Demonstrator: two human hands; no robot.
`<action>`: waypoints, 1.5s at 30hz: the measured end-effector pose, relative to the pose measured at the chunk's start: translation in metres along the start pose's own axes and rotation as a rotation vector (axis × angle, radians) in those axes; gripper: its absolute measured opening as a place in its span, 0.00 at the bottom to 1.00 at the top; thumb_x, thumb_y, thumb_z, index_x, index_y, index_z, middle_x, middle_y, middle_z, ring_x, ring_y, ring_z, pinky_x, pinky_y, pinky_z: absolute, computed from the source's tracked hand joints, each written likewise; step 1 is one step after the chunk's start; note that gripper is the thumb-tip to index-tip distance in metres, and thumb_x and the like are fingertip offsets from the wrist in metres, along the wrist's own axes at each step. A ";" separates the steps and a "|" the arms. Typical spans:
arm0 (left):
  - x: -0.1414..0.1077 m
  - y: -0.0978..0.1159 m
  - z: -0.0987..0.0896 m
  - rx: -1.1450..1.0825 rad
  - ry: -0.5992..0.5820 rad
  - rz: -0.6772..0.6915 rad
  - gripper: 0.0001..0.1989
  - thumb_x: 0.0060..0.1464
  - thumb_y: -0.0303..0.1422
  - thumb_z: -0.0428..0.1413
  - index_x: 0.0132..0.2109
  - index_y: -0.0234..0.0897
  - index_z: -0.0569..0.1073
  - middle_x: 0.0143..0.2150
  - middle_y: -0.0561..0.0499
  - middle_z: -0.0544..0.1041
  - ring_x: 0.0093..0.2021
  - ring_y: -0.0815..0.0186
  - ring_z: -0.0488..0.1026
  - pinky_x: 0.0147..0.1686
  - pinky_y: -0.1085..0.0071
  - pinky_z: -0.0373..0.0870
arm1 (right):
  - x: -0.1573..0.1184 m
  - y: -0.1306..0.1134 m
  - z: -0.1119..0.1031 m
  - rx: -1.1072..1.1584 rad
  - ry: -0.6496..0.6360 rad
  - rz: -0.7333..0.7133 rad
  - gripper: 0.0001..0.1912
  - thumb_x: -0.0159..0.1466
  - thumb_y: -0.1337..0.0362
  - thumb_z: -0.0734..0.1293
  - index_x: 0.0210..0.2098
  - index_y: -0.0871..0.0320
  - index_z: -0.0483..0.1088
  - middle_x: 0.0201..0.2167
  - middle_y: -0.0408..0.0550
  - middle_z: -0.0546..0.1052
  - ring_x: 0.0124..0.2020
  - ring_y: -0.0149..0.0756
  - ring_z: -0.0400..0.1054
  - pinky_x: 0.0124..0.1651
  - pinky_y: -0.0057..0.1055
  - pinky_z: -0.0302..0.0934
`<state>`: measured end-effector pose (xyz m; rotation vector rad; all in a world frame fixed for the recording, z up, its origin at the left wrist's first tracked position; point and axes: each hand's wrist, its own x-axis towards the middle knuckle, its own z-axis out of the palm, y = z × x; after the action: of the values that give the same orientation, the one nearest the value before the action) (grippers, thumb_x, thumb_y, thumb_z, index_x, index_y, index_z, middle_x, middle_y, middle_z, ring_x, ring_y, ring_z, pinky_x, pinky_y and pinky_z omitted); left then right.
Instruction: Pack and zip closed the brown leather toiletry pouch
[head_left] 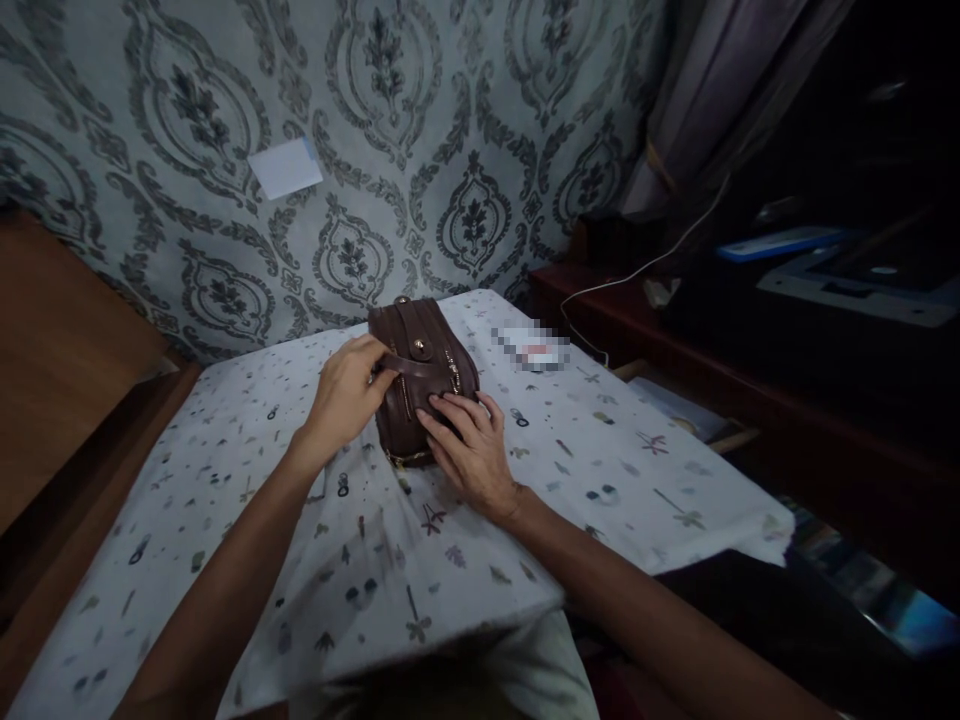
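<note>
A dark brown leather handbag (405, 425) with metal zips and round studs lies on the patterned white cloth (300, 610). My left hand (349, 390) is at the bag's left side, its thumb and fingers pinching a brown strap (411, 367) that crosses the top. Against the bag's near right part rests my right hand (471, 445), fingers stretched out and spread over the leather near a zip. Part of the bag's right side is hidden under those fingers.
A blurred-out white item (531, 347) lies on the cloth right of the bag. Behind stands a patterned wall (420, 130) with a white card (286, 168). A white cable (652, 262) and an open drawer (679, 410) are at the right; a brown wooden panel (67, 350) stands left.
</note>
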<state>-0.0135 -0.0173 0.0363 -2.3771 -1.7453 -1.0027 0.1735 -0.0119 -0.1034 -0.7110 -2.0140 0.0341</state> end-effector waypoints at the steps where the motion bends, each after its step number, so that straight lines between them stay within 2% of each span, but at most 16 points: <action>1: 0.000 0.000 0.000 -0.009 -0.002 -0.003 0.07 0.57 0.25 0.53 0.36 0.37 0.76 0.40 0.48 0.77 0.41 0.61 0.74 0.40 0.65 0.73 | 0.000 0.000 0.000 0.003 0.003 0.002 0.25 0.71 0.66 0.62 0.65 0.41 0.66 0.61 0.48 0.75 0.62 0.48 0.66 0.69 0.59 0.49; 5: 0.001 0.000 -0.001 -0.051 -0.024 -0.008 0.07 0.57 0.24 0.54 0.36 0.37 0.76 0.39 0.48 0.77 0.41 0.61 0.74 0.40 0.66 0.72 | 0.000 0.000 0.001 -0.031 0.005 -0.013 0.24 0.71 0.66 0.62 0.64 0.42 0.67 0.60 0.48 0.76 0.62 0.47 0.66 0.68 0.59 0.49; 10: -0.002 0.006 -0.002 -0.005 0.006 0.036 0.09 0.54 0.21 0.55 0.36 0.38 0.78 0.39 0.49 0.78 0.44 0.59 0.74 0.47 0.62 0.70 | 0.002 0.000 0.000 -0.079 0.042 -0.055 0.22 0.72 0.66 0.62 0.63 0.45 0.69 0.59 0.49 0.77 0.60 0.46 0.67 0.67 0.56 0.50; 15: -0.016 0.015 0.000 0.088 -0.020 0.083 0.12 0.55 0.21 0.54 0.38 0.40 0.80 0.40 0.49 0.79 0.45 0.57 0.74 0.47 0.60 0.68 | 0.002 0.000 -0.001 -0.068 0.016 -0.035 0.21 0.71 0.66 0.62 0.62 0.45 0.69 0.57 0.49 0.77 0.61 0.47 0.66 0.67 0.56 0.50; 18: -0.026 0.018 0.004 0.122 -0.001 0.064 0.11 0.57 0.23 0.55 0.39 0.41 0.80 0.41 0.48 0.79 0.45 0.56 0.75 0.48 0.59 0.68 | 0.002 0.000 0.000 -0.049 0.019 -0.028 0.21 0.71 0.66 0.63 0.61 0.44 0.70 0.56 0.49 0.78 0.60 0.48 0.66 0.67 0.57 0.50; 23: -0.032 0.015 0.006 -0.021 0.038 0.019 0.10 0.59 0.25 0.53 0.40 0.40 0.78 0.41 0.49 0.78 0.46 0.59 0.74 0.47 0.63 0.70 | 0.000 0.000 -0.001 0.032 0.084 -0.026 0.23 0.70 0.66 0.63 0.63 0.43 0.68 0.58 0.50 0.75 0.61 0.50 0.66 0.66 0.59 0.53; 27: -0.034 0.018 0.007 0.023 0.054 0.013 0.09 0.61 0.27 0.52 0.43 0.40 0.76 0.42 0.48 0.77 0.48 0.58 0.73 0.48 0.62 0.69 | 0.002 -0.002 -0.005 0.070 0.215 0.092 0.28 0.71 0.63 0.63 0.69 0.45 0.57 0.64 0.56 0.67 0.64 0.53 0.62 0.64 0.60 0.58; 30: -0.035 0.026 0.011 0.164 0.060 0.060 0.15 0.58 0.25 0.53 0.51 0.39 0.74 0.46 0.45 0.77 0.50 0.54 0.70 0.50 0.59 0.67 | 0.003 0.000 -0.003 0.138 0.289 0.254 0.32 0.71 0.58 0.63 0.71 0.49 0.50 0.65 0.60 0.63 0.67 0.53 0.58 0.67 0.62 0.57; 32: -0.033 0.032 0.016 0.240 0.043 0.128 0.20 0.56 0.24 0.54 0.56 0.38 0.73 0.50 0.43 0.76 0.53 0.51 0.69 0.52 0.56 0.66 | 0.003 0.004 -0.001 0.215 0.267 0.344 0.33 0.71 0.54 0.63 0.71 0.50 0.48 0.65 0.60 0.62 0.68 0.52 0.57 0.68 0.61 0.56; 35: -0.024 0.040 0.024 0.308 0.002 0.216 0.22 0.58 0.27 0.56 0.60 0.37 0.72 0.54 0.40 0.76 0.57 0.48 0.67 0.56 0.51 0.63 | 0.001 0.010 0.004 0.314 0.200 0.420 0.35 0.71 0.50 0.63 0.71 0.51 0.48 0.65 0.59 0.62 0.68 0.52 0.57 0.68 0.60 0.57; 39: -0.009 0.044 0.035 0.289 -0.010 0.238 0.18 0.57 0.27 0.58 0.54 0.43 0.77 0.53 0.44 0.78 0.57 0.49 0.67 0.57 0.50 0.62 | 0.000 0.012 0.004 0.351 0.196 0.436 0.35 0.71 0.49 0.63 0.71 0.53 0.50 0.65 0.60 0.62 0.68 0.52 0.57 0.68 0.59 0.58; 43: 0.000 0.045 0.040 0.154 0.060 0.141 0.05 0.59 0.29 0.59 0.41 0.42 0.79 0.45 0.47 0.80 0.52 0.53 0.69 0.54 0.53 0.65 | 0.002 0.011 0.001 0.343 0.188 0.434 0.34 0.71 0.48 0.62 0.71 0.52 0.50 0.65 0.59 0.63 0.68 0.51 0.57 0.70 0.59 0.55; 45: 0.002 0.045 0.043 0.108 0.110 0.082 0.05 0.61 0.31 0.58 0.36 0.40 0.77 0.43 0.47 0.80 0.51 0.54 0.69 0.53 0.54 0.66 | 0.003 0.010 0.001 0.338 0.185 0.436 0.34 0.71 0.48 0.63 0.71 0.52 0.50 0.65 0.59 0.63 0.68 0.50 0.57 0.70 0.58 0.55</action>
<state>0.0463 -0.0160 0.0190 -2.2634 -1.6080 -0.9818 0.1769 -0.0016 -0.1047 -0.8831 -1.5932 0.5321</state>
